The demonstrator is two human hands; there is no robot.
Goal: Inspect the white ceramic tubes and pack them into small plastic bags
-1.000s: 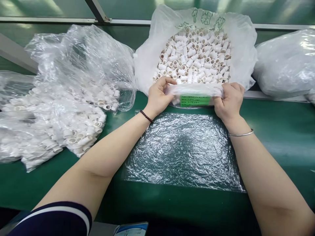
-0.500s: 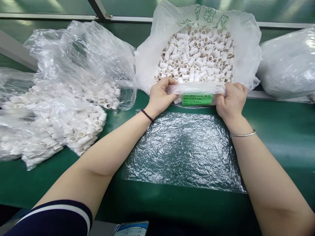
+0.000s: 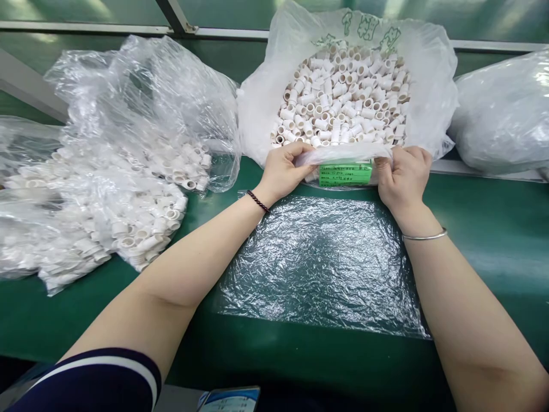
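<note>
A large whitish plastic bag (image 3: pixel 433 86) with green handwriting stands open at the back, full of short white pipe fittings (image 3: pixel 343 97). Its near rim is gripped at both ends: my left hand (image 3: pixel 285 167) pinches the left part between thumb and fingers, and my right hand (image 3: pixel 403 174) is closed on the right part. Between the hands, a green label (image 3: pixel 345 173) with writing shows on the front of the bag, below the folded rim. Flat on the table in front of it lies a clear, crinkled plastic bag (image 3: pixel 321 269), which neither hand holds.
Clear bags of white fittings (image 3: pixel 146 229) fill the left side of the green table (image 3: pixel 484 229). Another bulging plastic bag (image 3: pixel 501 114) sits at the back right. A metal rail (image 3: pixel 231 34) runs along the back. A blue-and-white card (image 3: pixel 229 399) shows at the bottom edge.
The rim between my hands has lifted and thinned slightly, so more of the green label shows. Both hands keep their hold in nearly the same place.
</note>
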